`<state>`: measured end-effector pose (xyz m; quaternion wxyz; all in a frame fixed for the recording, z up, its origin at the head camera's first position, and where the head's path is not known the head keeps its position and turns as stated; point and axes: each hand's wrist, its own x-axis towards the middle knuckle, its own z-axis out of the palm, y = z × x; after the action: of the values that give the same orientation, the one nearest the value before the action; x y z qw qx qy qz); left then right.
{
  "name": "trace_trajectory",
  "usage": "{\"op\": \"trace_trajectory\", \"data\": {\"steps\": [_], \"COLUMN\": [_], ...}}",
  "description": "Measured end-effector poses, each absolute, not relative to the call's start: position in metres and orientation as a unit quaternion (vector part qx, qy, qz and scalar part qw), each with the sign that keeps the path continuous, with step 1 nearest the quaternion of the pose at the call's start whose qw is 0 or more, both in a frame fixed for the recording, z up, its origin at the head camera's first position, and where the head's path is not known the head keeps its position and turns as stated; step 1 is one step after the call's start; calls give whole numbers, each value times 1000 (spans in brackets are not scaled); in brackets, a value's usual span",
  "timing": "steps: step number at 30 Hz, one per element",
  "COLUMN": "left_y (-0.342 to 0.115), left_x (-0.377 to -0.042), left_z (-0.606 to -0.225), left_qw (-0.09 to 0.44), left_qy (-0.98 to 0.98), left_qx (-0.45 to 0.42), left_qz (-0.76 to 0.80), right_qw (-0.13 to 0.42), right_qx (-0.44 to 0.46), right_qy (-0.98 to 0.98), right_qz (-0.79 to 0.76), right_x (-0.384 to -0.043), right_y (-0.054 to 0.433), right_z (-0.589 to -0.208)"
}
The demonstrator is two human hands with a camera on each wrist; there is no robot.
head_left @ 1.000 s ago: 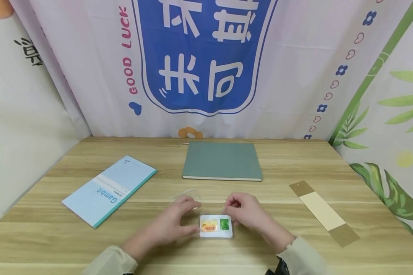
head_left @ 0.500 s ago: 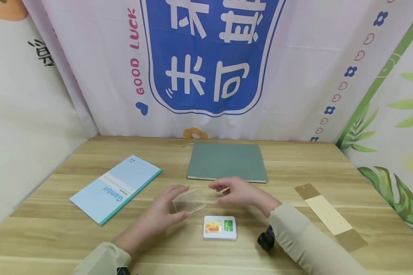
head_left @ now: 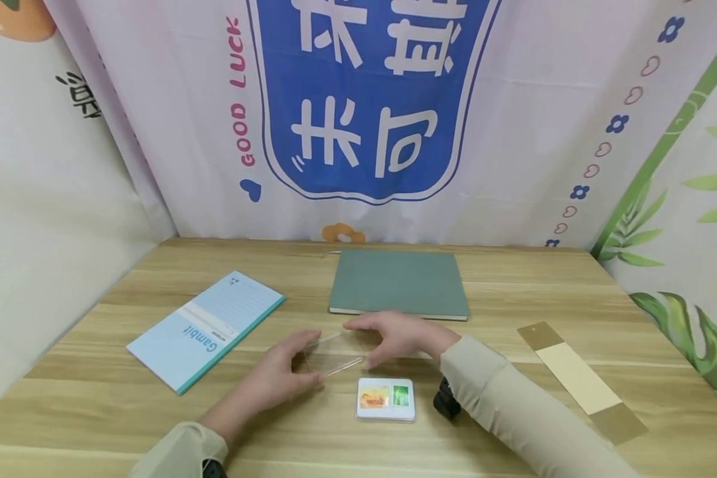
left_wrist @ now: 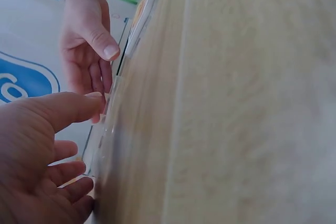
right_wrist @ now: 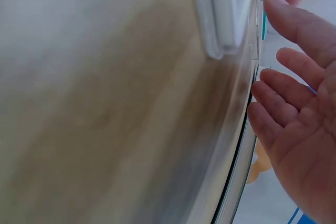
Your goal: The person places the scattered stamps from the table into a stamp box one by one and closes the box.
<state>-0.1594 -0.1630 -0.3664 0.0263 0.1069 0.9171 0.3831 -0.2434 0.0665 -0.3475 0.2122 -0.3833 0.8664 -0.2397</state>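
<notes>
In the head view a clear plastic lid [head_left: 337, 354] lies flat, or nearly so, on the table between the two hands. My left hand [head_left: 277, 373] is at its left side, thumb by the near edge and fingers by the far edge. My right hand [head_left: 397, 337] reaches round the right side, its thumb near the right corner. The left wrist view shows the left hand's [left_wrist: 44, 156] loosely bent fingers beside the lid's thin edge; firm contact cannot be told. Relaxed fingers of the right hand [right_wrist: 302, 93] appear in the right wrist view. Just nearer sits a small white case [head_left: 385, 417] with orange and green pictures.
A light blue notebook [head_left: 206, 332] lies at the left, and a grey-green hardcover book [head_left: 400, 284] behind the hands. To the right, a brown-and-cream strip [head_left: 579, 378] lies at a slant on the wooden table [head_left: 466, 458]. Printed cloth [head_left: 514, 133] hangs behind.
The lid, tilted beside the case earlier, came down flat beyond it. My right hand left the case and moved left and away to the lid's right side. The view shifted slightly.
</notes>
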Motion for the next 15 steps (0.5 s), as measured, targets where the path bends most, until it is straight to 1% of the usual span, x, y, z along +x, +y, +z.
{"op": "trace_trajectory", "data": {"steps": [3, 6, 11, 15], "left_y": [-164, -165, -164, -162], "left_x": [-161, -162, -164, -165], "left_z": [-369, -373, -377, -378], "left_qw": [41, 46, 37, 25], "left_qy": [917, 918, 922, 925], "left_qx": [107, 115, 126, 126], "left_qz": [382, 376, 365, 357], "right_qw": [218, 222, 220, 203], "right_qx": [-384, -386, -394, -404], "right_qy": [867, 866, 861, 862], "right_qz": [-232, -227, -234, -232], "right_x": [-245, -246, -246, -245], "right_y": [64, 61, 61, 62], "right_z": [-348, -348, -351, -354]}}
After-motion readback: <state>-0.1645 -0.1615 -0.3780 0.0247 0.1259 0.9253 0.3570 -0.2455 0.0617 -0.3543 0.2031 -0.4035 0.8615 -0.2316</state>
